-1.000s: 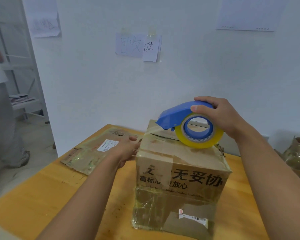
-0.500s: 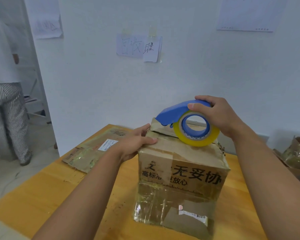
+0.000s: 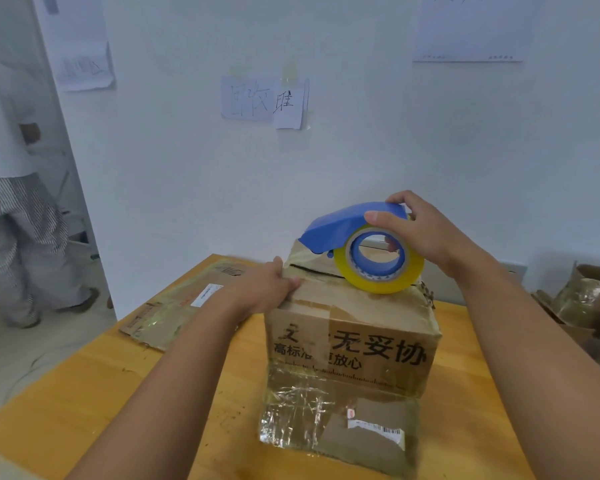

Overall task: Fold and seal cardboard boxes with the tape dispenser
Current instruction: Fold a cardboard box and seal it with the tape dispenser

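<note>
Just below the right hand (image 3: 426, 237) gripping the tape dispenser (image 3: 364, 245), the box (image 3: 350, 344) seam runs leftward toward the flat-pressing left hand (image 3: 264, 285).

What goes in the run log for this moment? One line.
right hand grips tape dispenser on box | left hand presses flap

Your cardboard box (image 3: 352, 344) stands upright with its top flaps folded down, a dark seam gap showing along the top, black Chinese print on the near face and glossy old tape below. The blue tape dispenser (image 3: 362, 245), loaded with a yellowish tape roll, sits on the box's top towards its far edge.
</note>
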The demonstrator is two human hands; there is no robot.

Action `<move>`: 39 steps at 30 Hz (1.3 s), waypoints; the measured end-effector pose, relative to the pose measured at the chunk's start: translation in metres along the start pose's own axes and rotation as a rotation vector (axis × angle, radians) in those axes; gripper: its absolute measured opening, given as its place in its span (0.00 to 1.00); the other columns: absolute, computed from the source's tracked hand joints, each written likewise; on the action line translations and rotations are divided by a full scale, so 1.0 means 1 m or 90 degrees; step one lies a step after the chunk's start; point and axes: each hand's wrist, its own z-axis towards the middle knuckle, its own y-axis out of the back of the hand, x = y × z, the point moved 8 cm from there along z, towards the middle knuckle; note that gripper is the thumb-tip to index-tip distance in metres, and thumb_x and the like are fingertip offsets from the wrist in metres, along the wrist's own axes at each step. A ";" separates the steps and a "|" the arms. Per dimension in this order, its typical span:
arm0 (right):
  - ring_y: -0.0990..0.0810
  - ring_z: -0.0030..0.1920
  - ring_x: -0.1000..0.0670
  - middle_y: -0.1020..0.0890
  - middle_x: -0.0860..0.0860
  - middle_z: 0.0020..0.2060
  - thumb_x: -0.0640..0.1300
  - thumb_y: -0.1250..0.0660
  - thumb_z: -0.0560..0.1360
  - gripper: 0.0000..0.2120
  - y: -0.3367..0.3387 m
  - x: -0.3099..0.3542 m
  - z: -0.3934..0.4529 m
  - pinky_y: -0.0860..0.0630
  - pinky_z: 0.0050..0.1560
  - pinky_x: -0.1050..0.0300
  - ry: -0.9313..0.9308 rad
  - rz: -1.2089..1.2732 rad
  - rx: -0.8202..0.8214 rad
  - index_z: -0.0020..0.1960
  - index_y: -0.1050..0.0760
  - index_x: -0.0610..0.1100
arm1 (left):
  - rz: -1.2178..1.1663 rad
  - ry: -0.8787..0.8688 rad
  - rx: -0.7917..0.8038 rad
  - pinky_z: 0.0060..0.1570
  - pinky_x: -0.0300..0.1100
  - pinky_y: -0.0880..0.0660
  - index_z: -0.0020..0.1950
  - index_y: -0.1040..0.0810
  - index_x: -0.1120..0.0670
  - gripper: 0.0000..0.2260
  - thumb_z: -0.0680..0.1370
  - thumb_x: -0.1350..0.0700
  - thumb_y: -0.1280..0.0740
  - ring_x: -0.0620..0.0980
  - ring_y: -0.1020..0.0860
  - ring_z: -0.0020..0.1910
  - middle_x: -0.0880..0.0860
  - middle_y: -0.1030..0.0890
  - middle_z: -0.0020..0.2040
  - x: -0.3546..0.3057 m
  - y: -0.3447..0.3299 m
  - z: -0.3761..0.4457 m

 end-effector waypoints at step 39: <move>0.23 0.51 0.52 0.23 0.55 0.52 0.60 0.25 0.69 0.24 0.034 -0.058 -0.059 0.24 0.50 0.54 0.042 -0.073 -0.016 0.60 0.27 0.54 | 0.393 -0.170 -0.147 0.76 0.46 0.63 0.81 0.59 0.58 0.29 0.84 0.52 0.51 0.52 0.61 0.80 0.57 0.61 0.81 -0.014 -0.105 0.012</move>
